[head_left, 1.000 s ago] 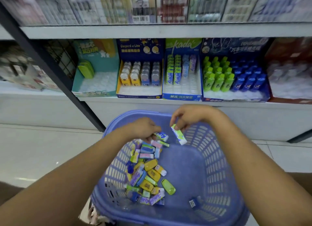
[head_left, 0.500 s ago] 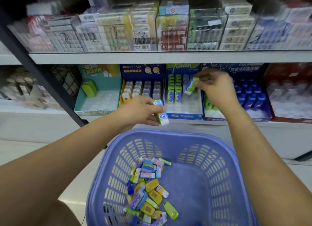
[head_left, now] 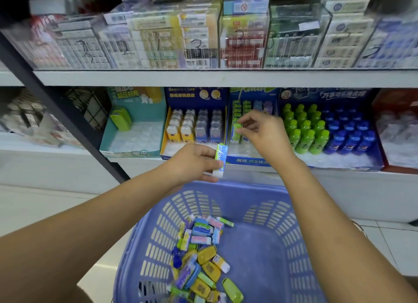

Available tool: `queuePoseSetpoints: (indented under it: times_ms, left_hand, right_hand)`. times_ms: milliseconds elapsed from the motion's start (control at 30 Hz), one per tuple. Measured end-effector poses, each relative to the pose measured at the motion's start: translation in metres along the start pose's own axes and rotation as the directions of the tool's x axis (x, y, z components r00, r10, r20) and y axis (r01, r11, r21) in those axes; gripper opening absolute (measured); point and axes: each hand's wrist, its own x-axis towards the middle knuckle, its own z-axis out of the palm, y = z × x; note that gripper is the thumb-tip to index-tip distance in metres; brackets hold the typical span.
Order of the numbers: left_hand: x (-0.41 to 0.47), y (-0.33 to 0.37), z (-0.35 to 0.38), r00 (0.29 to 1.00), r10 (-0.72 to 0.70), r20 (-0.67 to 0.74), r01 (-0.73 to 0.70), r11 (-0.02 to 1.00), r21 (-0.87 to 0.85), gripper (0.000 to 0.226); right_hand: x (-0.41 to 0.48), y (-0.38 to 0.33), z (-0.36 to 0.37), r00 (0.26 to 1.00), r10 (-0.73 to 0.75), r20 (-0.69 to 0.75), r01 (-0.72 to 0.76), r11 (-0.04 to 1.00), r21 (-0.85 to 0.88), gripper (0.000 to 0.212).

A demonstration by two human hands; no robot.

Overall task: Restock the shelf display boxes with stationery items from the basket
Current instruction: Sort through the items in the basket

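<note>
Where the purple basket [head_left: 244,187] sits nearest, a heap of small packs [head_left: 199,257] lies toward its left wall, too jumbled to count. Above the far rim, the left hand [head_left: 192,162] grips one blue-white pack [head_left: 220,158], long axis upright, protruding past the fingertips. Farther back, the right hand [head_left: 264,133] pinches one green pack [head_left: 236,130], upright at its fingertips, over the left columns of the blue display box [head_left: 246,161].

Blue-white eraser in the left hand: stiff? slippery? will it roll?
Likely stiff: the blue-white eraser looks straight and blocky, pinched by the left hand. Probably light, since fingertips alone carry it. Flat faces suggest it won't roll.
</note>
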Motion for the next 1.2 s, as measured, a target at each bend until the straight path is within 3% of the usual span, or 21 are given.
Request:
queuePoseSetpoints:
  times_ms: [167, 300, 333, 400, 500, 567, 633, 700, 767, 833, 900, 967, 1200]
  left_hand:
    - [0.002, -0.003, 0.000, 1.000, -0.004, -0.030, 0.002, 0.997, -0.073, 0.011]
    - [0.004, -0.003, 0.002, 1.000, 0.012, -0.021, -0.014, 0.993, -0.114, 0.010]
    - [0.005, -0.002, 0.003, 1.000, 0.023, -0.021, -0.025, 0.994, -0.108, 0.013]
    - [0.005, -0.001, 0.006, 0.998, 0.050, -0.035, -0.053, 0.994, -0.098, 0.019]
    - [0.007, 0.002, 0.011, 0.988, 0.140, -0.064, -0.145, 0.987, -0.074, 0.023]
    - [0.009, 0.004, 0.014, 0.975, 0.210, -0.076, -0.215, 0.974, -0.076, 0.019]
    - [0.013, 0.007, 0.018, 0.961, 0.256, -0.101, -0.262, 0.964, -0.040, 0.018]
    - [0.018, 0.007, 0.020, 0.950, 0.298, -0.094, -0.282, 0.947, 0.157, 0.028]
    - [0.022, 0.002, 0.023, 0.945, 0.328, -0.007, -0.291, 0.848, 0.444, 0.043]
    - [0.022, -0.006, 0.026, 0.934, 0.337, 0.123, -0.322, 0.637, 0.700, 0.052]
    - [0.022, -0.015, 0.027, 0.914, 0.320, 0.251, -0.372, 0.412, 0.832, 0.059]
    - [0.022, -0.019, 0.027, 0.895, 0.315, 0.315, -0.405, 0.281, 0.870, 0.062]
    - [0.024, -0.018, 0.026, 0.887, 0.324, 0.330, -0.419, 0.259, 0.870, 0.065]
  right_hand:
    - [0.000, 0.005, 0.006, 0.996, -0.082, 0.025, 0.084, 0.989, -0.120, 0.015]
    - [-0.007, 0.007, 0.009, 0.998, -0.044, 0.054, 0.056, 0.966, -0.252, 0.027]
    - [-0.010, 0.005, 0.009, 0.999, -0.020, 0.029, 0.025, 0.977, -0.212, 0.028]
    - [-0.014, -0.003, 0.004, 0.997, 0.074, 0.009, -0.074, 0.997, 0.026, 0.024]
    - [-0.018, -0.019, -0.009, 0.954, 0.117, 0.275, -0.219, 0.901, 0.375, 0.012]
    - [-0.020, -0.025, -0.015, 0.945, 0.043, 0.324, -0.174, 0.904, 0.390, 0.014]
    - [-0.018, -0.025, -0.019, 0.974, 0.036, 0.224, -0.119, 0.921, 0.371, 0.017]
    - [-0.015, -0.020, -0.024, 0.990, 0.114, 0.080, -0.135, 0.926, 0.353, 0.017]
    - [-0.012, -0.010, -0.029, 0.984, 0.168, -0.058, -0.148, 0.956, 0.254, 0.017]
    - [-0.010, -0.001, -0.032, 0.983, 0.151, -0.102, -0.138, 0.983, 0.121, 0.016]
    - [-0.010, 0.004, -0.033, 0.991, 0.112, -0.079, -0.110, 0.994, 0.024, 0.015]
    - [-0.011, 0.005, -0.030, 0.996, 0.065, -0.055, -0.069, 0.996, -0.062, 0.017]
    - [0.000, 0.004, -0.035, 0.999, 0.037, 0.036, -0.030, 0.985, -0.170, 0.017]
